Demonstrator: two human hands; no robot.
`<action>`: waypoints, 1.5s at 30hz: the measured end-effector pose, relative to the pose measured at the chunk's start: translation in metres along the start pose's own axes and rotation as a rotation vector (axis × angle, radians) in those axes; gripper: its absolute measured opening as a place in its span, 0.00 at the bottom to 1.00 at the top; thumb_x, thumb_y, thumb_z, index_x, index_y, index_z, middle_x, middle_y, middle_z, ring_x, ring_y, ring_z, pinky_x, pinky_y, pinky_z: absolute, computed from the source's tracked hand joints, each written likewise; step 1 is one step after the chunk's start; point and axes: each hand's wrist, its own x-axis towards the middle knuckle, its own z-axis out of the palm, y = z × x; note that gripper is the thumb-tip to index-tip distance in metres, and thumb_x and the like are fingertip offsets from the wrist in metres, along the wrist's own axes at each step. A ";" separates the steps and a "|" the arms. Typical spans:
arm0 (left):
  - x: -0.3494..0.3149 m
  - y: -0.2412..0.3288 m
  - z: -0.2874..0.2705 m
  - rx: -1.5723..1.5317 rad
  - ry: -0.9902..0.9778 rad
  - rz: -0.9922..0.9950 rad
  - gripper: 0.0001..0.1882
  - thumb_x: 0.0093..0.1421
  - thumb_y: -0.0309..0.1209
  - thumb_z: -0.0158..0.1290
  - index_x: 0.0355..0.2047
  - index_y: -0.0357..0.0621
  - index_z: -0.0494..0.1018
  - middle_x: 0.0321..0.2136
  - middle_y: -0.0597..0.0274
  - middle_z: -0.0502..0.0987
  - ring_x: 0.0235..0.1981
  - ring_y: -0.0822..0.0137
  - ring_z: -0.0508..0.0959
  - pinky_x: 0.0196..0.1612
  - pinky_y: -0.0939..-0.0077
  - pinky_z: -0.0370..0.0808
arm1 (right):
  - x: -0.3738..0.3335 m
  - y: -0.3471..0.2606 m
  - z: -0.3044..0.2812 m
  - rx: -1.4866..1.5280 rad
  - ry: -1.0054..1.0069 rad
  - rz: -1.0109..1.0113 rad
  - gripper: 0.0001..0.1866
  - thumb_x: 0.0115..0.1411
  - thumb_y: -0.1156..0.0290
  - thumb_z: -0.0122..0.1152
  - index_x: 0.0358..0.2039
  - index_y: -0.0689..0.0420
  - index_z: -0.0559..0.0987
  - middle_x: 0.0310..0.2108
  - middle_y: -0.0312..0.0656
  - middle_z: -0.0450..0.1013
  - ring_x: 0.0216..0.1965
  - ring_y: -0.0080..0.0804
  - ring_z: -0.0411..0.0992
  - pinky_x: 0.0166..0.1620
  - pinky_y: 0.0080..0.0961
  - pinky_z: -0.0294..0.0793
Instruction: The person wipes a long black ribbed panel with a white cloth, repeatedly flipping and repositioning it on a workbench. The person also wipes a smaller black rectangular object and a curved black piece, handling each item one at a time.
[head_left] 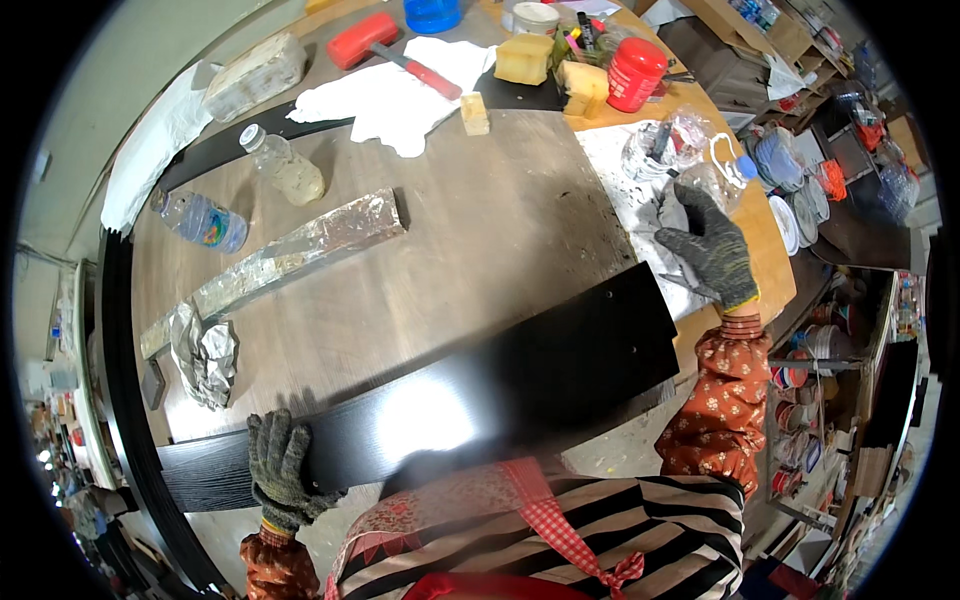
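Note:
A long glossy black board [560,365] lies slantwise along the table's near edge, with two small holes at its right end. My left hand [283,470], in a dark grey knit glove, rests over the board's left part with its fingers stretched out flat. My right hand [712,250], gloved likewise, is above a stained white sheet [615,165] at the right. Its thumb and fingers are apart, beside a crumpled grey piece [668,208]; no firm hold shows. Next to it are clear plastic wrapping [690,130] and a bottle with a blue cap [745,167].
A foil-wrapped bar [290,255], crumpled foil-like paper [203,355] and two clear bottles [285,165] occupy the table's left. At the back are a red mallet [365,40], white cloth [385,100], yellow sponge blocks [523,60] and a red jar [637,75]. Crowded shelves [815,365] line the right.

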 end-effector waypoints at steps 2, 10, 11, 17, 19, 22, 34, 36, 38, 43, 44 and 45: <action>-0.001 -0.001 0.003 -0.012 0.020 0.025 0.50 0.53 0.70 0.48 0.66 0.48 0.58 0.65 0.43 0.59 0.67 0.42 0.58 0.66 0.31 0.50 | -0.012 -0.015 -0.008 0.238 -0.090 0.082 0.36 0.50 0.56 0.74 0.56 0.58 0.72 0.51 0.47 0.73 0.50 0.37 0.74 0.53 0.30 0.72; 0.007 0.004 -0.001 -0.013 0.020 0.050 0.51 0.50 0.64 0.56 0.65 0.45 0.59 0.63 0.42 0.61 0.65 0.41 0.61 0.66 0.33 0.51 | -0.078 -0.023 -0.012 -0.206 -0.173 0.092 0.36 0.49 0.54 0.72 0.57 0.52 0.73 0.52 0.49 0.74 0.53 0.48 0.72 0.54 0.34 0.71; 0.006 0.007 -0.003 -0.017 0.025 0.037 0.51 0.48 0.62 0.59 0.65 0.44 0.60 0.62 0.42 0.62 0.64 0.40 0.62 0.66 0.34 0.52 | -0.089 -0.025 -0.015 -0.206 -0.190 0.130 0.36 0.48 0.56 0.72 0.57 0.52 0.73 0.52 0.49 0.74 0.53 0.48 0.73 0.54 0.34 0.71; 0.008 0.004 -0.005 -0.006 0.025 0.019 0.51 0.48 0.66 0.55 0.64 0.44 0.61 0.61 0.38 0.63 0.62 0.37 0.65 0.65 0.33 0.53 | -0.143 -0.031 -0.015 -0.202 0.004 0.035 0.37 0.46 0.69 0.75 0.58 0.59 0.72 0.55 0.51 0.71 0.56 0.49 0.69 0.58 0.36 0.68; 0.008 0.001 -0.004 -0.012 0.055 0.033 0.51 0.48 0.67 0.55 0.64 0.45 0.62 0.61 0.38 0.64 0.62 0.37 0.65 0.65 0.33 0.53 | -0.137 -0.031 -0.005 -0.272 -0.001 -0.088 0.37 0.47 0.70 0.74 0.58 0.60 0.70 0.56 0.52 0.70 0.58 0.49 0.67 0.60 0.36 0.66; 0.018 -0.005 -0.004 -0.075 0.051 0.026 0.51 0.45 0.67 0.56 0.63 0.47 0.63 0.61 0.39 0.64 0.61 0.37 0.65 0.65 0.33 0.53 | -0.132 -0.037 -0.007 -0.369 -0.078 -0.077 0.34 0.50 0.72 0.70 0.58 0.60 0.70 0.55 0.53 0.70 0.57 0.51 0.68 0.59 0.37 0.66; -0.031 -0.006 -0.003 -0.041 0.133 -0.106 0.49 0.49 0.70 0.51 0.62 0.50 0.65 0.62 0.45 0.65 0.63 0.43 0.64 0.66 0.40 0.54 | -0.047 -0.086 0.068 -0.502 -0.411 -0.515 0.40 0.47 0.65 0.73 0.60 0.62 0.69 0.57 0.52 0.69 0.58 0.50 0.67 0.62 0.38 0.65; -0.069 -0.007 -0.004 0.053 0.168 -0.234 0.47 0.51 0.68 0.51 0.63 0.49 0.65 0.61 0.45 0.65 0.63 0.43 0.64 0.67 0.41 0.54 | -0.048 -0.105 0.090 -0.553 -0.452 -0.621 0.39 0.47 0.62 0.73 0.59 0.62 0.69 0.57 0.53 0.69 0.59 0.52 0.66 0.62 0.41 0.64; -0.103 -0.020 0.000 0.072 0.206 -0.380 0.45 0.52 0.66 0.53 0.63 0.48 0.65 0.61 0.45 0.65 0.63 0.44 0.64 0.67 0.42 0.53 | -0.053 -0.130 0.109 -0.546 -0.499 -0.737 0.39 0.48 0.58 0.72 0.58 0.62 0.70 0.57 0.54 0.69 0.58 0.54 0.66 0.62 0.45 0.63; -0.196 -0.085 0.007 0.191 0.315 -0.623 0.48 0.49 0.64 0.58 0.64 0.48 0.62 0.63 0.44 0.61 0.65 0.42 0.61 0.68 0.40 0.52 | -0.079 -0.232 0.185 -0.490 -0.627 -0.922 0.36 0.51 0.64 0.70 0.59 0.62 0.69 0.57 0.52 0.69 0.59 0.54 0.66 0.60 0.46 0.65; -0.214 -0.093 0.007 0.220 0.337 -0.668 0.49 0.48 0.64 0.59 0.64 0.47 0.62 0.63 0.43 0.62 0.64 0.41 0.61 0.67 0.40 0.52 | -0.085 -0.255 0.204 -0.476 -0.652 -0.962 0.36 0.52 0.64 0.70 0.59 0.62 0.69 0.57 0.52 0.69 0.59 0.54 0.66 0.60 0.46 0.65; -0.229 -0.102 0.007 0.201 0.361 -0.660 0.48 0.50 0.63 0.58 0.64 0.48 0.62 0.64 0.44 0.61 0.65 0.41 0.60 0.68 0.40 0.51 | -0.092 -0.276 0.225 -0.462 -0.677 -1.000 0.36 0.52 0.64 0.70 0.59 0.62 0.69 0.57 0.52 0.69 0.59 0.54 0.66 0.60 0.46 0.65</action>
